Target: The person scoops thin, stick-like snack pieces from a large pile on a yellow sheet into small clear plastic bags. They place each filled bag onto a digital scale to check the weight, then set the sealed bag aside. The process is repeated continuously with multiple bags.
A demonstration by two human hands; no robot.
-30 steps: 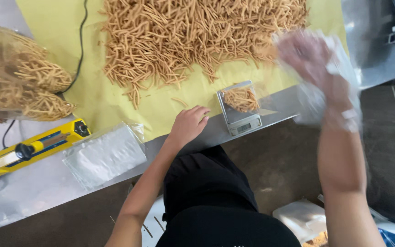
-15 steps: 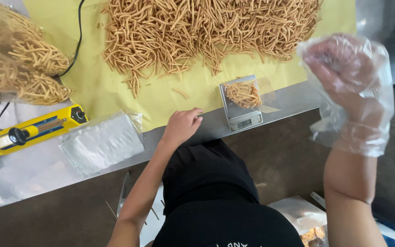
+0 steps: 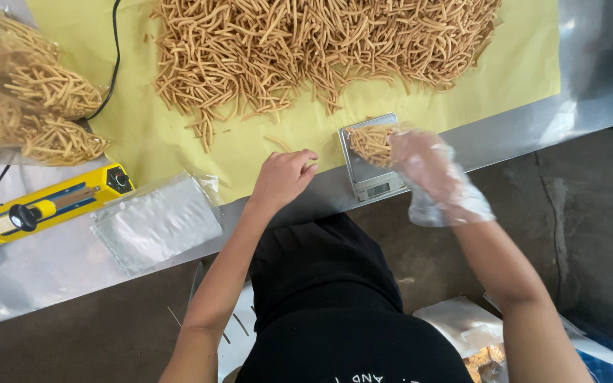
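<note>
My left hand (image 3: pixel 282 177) rests bare on the yellow sheet (image 3: pixel 179 142) near the table's front edge, fingers loosely curled and holding nothing. My right hand (image 3: pixel 427 167), inside a loose clear plastic glove, hovers over the right side of a small digital scale (image 3: pixel 370 181). The scale carries a small heap of orange-brown snack sticks (image 3: pixel 370 142). A big pile of the same snack sticks (image 3: pixel 321 42) covers the yellow sheet at the back. Whether the gloved fingers pinch any sticks is hidden by the glove.
Clear bags filled with sticks (image 3: pixel 23 99) stand at the far left. A yellow heat sealer (image 3: pixel 44 206) with a black cord lies beside a stack of empty clear bags (image 3: pixel 154 223). On the floor at lower right is a bag with sticks (image 3: pixel 473 340).
My right hand has come down from high at the right to the scale. My left hand has stayed on the yellow sheet.
</note>
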